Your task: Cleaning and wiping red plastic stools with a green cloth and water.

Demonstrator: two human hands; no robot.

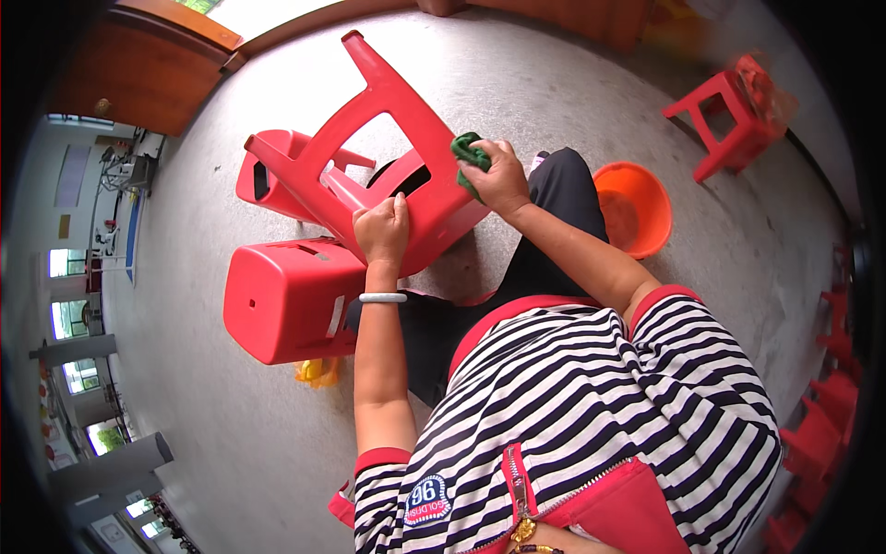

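Note:
A red plastic stool point(422, 124) is tipped up before me, its legs pointing away towards the far wall. My left hand point(382, 228) is closed around the edge of its frame near the seat end. In my right hand point(500, 176) is a bunched green cloth point(471, 156), pressed against the stool's right-hand leg. Left of my left hand, another red plastic stool point(277, 305) lies on its side, its square seat facing left. Farther back, a third red stool point(270, 166) lies partly hidden behind the tipped one.
An orange plastic basin point(640, 208) stands on the concrete floor by my right leg. At the upper right, a red stool point(723, 121) bears a plastic bag point(765, 97). Several red stools or chairs point(820, 429) line the right rim. A yellow bag point(320, 372) lies beside the left stool.

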